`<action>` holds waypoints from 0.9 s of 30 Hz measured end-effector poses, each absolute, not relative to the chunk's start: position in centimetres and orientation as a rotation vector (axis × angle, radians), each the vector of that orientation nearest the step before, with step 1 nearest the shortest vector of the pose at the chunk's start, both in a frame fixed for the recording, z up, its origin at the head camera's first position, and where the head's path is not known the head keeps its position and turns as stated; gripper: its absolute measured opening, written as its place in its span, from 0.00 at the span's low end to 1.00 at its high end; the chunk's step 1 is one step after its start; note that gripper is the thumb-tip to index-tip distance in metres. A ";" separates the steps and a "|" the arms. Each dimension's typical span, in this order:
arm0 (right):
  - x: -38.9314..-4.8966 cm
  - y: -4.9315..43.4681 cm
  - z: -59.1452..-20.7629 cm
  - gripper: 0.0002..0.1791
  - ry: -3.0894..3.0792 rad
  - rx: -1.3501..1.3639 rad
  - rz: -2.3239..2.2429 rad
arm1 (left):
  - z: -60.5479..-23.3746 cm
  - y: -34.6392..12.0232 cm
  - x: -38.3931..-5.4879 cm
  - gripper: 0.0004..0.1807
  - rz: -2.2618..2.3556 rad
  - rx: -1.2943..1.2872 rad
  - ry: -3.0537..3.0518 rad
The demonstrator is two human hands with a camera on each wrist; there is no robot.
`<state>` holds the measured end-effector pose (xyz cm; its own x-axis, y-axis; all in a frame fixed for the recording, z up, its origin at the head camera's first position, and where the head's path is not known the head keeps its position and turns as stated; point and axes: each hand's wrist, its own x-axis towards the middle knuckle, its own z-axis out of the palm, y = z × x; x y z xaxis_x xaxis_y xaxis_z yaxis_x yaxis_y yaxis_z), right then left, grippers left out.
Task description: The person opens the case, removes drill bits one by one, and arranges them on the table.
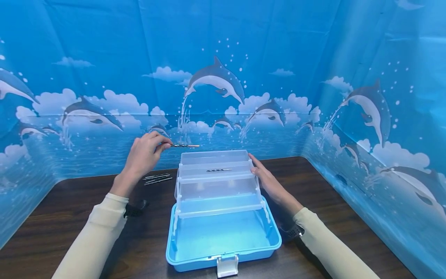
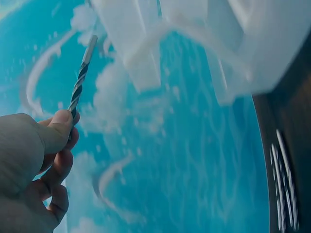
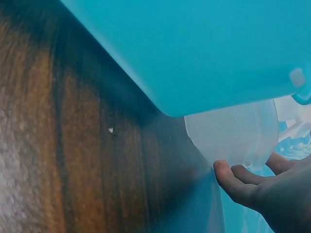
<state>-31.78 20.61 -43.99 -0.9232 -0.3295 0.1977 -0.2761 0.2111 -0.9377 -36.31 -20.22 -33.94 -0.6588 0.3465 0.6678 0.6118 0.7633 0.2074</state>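
My left hand [image 1: 145, 152] pinches a twist drill bit [image 1: 186, 145] between thumb and fingertips, above the table's far edge. The bit has dark spiral flutes and a plain shank that points away from the fingers. In the middle stands an open blue toolbox [image 1: 223, 236] with clear trays [image 1: 217, 190] stepped up behind its base. One drill bit [image 1: 218, 170] lies in an upper tray. At the raised part's right side, my right hand [image 1: 266, 180] holds the edge of the translucent lid [image 3: 228, 131], fingers on one side and thumb on the other.
Several drill bits [image 1: 156, 178] lie side by side on the dark wooden table [image 1: 45, 217], left of the toolbox. A white latch [image 1: 227, 266] hangs from the toolbox's front. A blue dolphin-print sheet [image 1: 115, 50] rises behind the table and along its sides.
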 end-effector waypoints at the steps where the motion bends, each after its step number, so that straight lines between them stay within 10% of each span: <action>1: -31.8 20.6 -44.0 0.32 2.408 -0.599 -1.851 | -34.0 -20.7 -36.5 0.07 -0.563 -0.687 -2.346; 27: -32.0 20.6 -44.0 0.32 2.417 -0.596 -1.853 | -44.2 -30.5 -42.4 0.14 -0.744 -0.289 -2.921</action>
<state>-31.97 20.62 -44.03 -0.9255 -0.3217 0.2000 -0.2767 0.2133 -0.9370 -42.41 -30.46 -44.17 -0.9754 0.1556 0.1563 0.2114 0.8616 0.4615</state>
